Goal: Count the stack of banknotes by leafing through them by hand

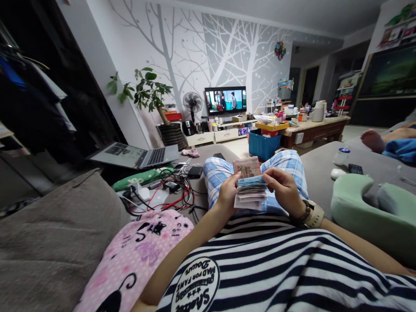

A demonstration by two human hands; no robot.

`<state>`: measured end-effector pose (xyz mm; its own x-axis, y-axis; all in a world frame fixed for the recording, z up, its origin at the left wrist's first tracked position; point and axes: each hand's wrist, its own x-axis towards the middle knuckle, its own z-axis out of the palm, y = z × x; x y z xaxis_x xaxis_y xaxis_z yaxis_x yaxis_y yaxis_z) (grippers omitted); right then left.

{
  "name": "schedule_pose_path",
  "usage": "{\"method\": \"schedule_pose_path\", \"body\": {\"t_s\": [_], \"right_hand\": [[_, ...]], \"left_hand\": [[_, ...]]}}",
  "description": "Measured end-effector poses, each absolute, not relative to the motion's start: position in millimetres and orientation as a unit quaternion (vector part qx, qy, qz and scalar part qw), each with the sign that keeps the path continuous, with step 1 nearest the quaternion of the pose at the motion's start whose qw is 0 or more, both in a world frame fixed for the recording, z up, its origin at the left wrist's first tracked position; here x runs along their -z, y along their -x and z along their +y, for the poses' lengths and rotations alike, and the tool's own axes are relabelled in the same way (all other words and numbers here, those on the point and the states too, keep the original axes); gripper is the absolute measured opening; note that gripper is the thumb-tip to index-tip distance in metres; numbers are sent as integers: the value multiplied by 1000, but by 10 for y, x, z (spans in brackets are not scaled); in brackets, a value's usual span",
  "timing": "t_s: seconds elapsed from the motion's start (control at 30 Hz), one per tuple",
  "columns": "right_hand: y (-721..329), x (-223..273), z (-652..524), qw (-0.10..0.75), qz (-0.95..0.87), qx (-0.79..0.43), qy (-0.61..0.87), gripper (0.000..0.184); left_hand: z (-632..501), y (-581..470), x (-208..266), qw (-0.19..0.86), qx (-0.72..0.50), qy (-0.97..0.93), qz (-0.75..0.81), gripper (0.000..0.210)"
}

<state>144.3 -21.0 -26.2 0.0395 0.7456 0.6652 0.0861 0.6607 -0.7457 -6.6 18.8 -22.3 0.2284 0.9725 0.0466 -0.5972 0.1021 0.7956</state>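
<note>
Stack of banknotes [251,190] over the lap, in front of the striped shirt [276,260]. Left hand [227,195] grips its edge; right hand [282,186] pinches the top notes. Risk: loose notes sliding off if the grip slackens.

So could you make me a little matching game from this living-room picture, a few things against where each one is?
Things:
1. stack of banknotes
2. laptop
3. television
4. green cushion

Places:
A. against the tree-painted wall
B. on the sofa at the person's right
C. between the left hand and right hand
D. open, at the person's left

Pairs: 1-C, 2-D, 3-A, 4-B
</note>
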Motion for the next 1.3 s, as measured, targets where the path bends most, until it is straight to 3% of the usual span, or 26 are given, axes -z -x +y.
{"method": "schedule_pose_path", "body": {"t_s": [0.3,0.53,0.87,1.3], "right_hand": [[-1452,234,-252,633,-669,-254,295,34],[-1441,283,-213,641,-651,-276,299,21],[-1466,246,-112,663,-593,-277,362,36],[-1490,252,-98,641,-612,-276,372,32]], "left_hand": [[218,35,226,674,-585,-364,266,8],[239,43,259,667,-585,-379,263,13],[215,82,271,698,-537,-423,214,28],[224,81,300,694,-534,-431,219,29]]}}
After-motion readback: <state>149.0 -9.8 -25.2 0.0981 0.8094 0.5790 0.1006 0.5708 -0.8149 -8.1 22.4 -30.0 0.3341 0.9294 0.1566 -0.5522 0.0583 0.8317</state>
